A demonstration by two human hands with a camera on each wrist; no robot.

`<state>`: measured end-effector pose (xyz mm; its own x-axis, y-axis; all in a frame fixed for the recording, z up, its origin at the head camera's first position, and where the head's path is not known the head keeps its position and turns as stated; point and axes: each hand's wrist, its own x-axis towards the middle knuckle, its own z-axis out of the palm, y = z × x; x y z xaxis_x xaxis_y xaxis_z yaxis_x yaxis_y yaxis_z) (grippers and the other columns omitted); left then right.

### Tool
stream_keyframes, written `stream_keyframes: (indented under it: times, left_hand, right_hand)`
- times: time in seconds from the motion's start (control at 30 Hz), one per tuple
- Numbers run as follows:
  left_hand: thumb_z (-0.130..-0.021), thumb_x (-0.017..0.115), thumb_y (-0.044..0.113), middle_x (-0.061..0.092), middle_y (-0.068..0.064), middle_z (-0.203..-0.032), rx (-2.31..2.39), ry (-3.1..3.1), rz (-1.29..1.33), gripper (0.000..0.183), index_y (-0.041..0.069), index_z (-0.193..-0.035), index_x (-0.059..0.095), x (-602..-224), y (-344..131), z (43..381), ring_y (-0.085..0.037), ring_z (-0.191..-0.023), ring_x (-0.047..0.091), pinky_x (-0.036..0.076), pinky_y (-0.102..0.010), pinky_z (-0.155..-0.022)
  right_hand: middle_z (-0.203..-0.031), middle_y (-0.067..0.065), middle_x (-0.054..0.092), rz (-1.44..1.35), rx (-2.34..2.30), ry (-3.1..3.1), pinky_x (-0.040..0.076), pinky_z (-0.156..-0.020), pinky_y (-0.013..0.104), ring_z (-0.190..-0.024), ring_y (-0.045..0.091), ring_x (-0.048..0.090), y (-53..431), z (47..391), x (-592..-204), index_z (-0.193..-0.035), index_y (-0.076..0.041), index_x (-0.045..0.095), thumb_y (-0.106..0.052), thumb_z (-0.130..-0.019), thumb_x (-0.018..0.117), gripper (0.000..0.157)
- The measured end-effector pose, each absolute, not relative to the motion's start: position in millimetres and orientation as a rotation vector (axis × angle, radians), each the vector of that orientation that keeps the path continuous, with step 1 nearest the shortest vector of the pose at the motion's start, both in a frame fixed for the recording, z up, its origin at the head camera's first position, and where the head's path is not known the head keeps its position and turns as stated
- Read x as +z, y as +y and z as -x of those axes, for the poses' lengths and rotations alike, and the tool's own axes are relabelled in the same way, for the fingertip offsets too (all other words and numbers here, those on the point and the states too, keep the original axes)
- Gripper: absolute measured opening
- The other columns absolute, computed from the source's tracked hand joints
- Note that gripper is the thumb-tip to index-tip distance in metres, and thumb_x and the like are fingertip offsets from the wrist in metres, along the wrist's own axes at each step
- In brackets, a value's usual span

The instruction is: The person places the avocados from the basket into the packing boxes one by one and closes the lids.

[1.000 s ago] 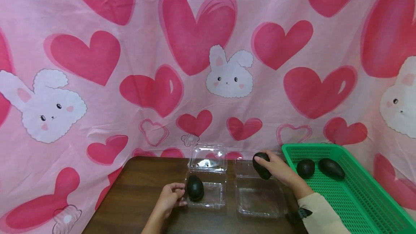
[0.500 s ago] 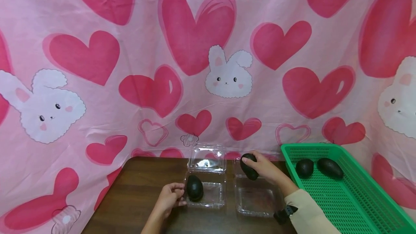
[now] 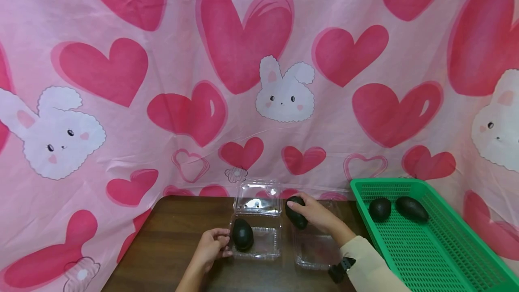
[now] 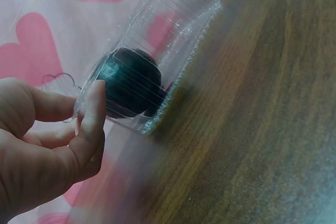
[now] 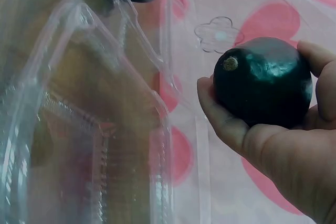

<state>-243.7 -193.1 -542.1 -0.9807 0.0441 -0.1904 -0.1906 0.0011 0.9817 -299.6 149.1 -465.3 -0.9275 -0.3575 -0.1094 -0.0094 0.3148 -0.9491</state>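
Note:
My right hand grips a dark avocado, its fingers and thumb curled round the fruit. In the right wrist view the stem end of this avocado faces the camera. It is held over the back of the right clear plastic clamshell container. At the left, my left hand pinches the left rim of another clear clamshell container. Inside that one, against the left side, lies a second avocado. Through the container's wall it shows beside my left fingertips in the left wrist view.
A green plastic basket stands at the right with two avocados near its back end. The left container's lid stands open toward the back. Behind the brown wooden table hangs a pink cloth with hearts and rabbits.
My right hand has carried the avocado leftward from beside the basket, over the right container toward the left one. My left hand has stayed on the left container's rim.

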Motion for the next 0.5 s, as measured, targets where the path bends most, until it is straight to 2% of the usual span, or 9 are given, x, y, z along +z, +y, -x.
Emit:
stream_keyframes:
  times: [0.23,0.5]
  left_hand:
    - [-0.099,0.055,-0.006,0.055,-0.010,-0.089,2.101,2.086,0.127,0.029,-0.021,-0.124,0.052,-541,-195,242,-0.017,-0.072,0.057,0.067,-0.032,-0.067]
    - [-0.099,0.056,-0.005,0.054,-0.010,-0.090,2.089,2.094,0.163,0.029,-0.020,-0.124,0.053,-540,-194,243,-0.019,-0.074,0.056,0.067,-0.034,-0.067]
  right_hand:
    - [-0.120,0.018,0.057,0.376,-1.677,2.236,0.064,-0.087,0.038,-0.098,0.026,0.061,132,299,-471,-0.135,0.001,0.047,-0.037,-0.103,0.063,0.052]
    - [-0.117,0.014,0.059,0.318,-1.547,2.327,0.064,-0.088,0.046,-0.100,0.028,0.060,114,298,-474,-0.134,-0.005,0.052,-0.047,-0.098,0.067,0.056]
